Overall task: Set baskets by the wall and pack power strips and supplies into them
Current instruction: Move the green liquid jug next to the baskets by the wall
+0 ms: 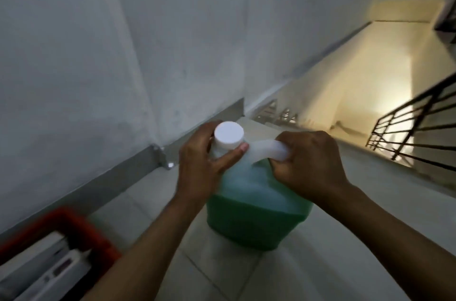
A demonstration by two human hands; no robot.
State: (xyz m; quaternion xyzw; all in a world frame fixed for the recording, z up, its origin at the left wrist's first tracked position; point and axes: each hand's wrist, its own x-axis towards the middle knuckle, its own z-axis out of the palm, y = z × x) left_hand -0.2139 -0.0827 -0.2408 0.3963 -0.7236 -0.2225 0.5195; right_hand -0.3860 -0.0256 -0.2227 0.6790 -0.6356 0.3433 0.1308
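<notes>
Gripping the translucent plastic jug of green liquid [256, 204], right hand [311, 165] is clasping its handle, left hand [199, 167] pinching its white cap; next, probably lowering it into the red plastic basket [81, 226].

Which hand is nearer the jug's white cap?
Left. The left hand grips the neck just under the white cap; the right hand holds the handle beside it.

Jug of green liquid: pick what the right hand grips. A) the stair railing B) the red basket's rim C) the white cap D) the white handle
D: the right hand curls round the white handle of the jug, while the left hand holds the neck below the white cap.
</notes>
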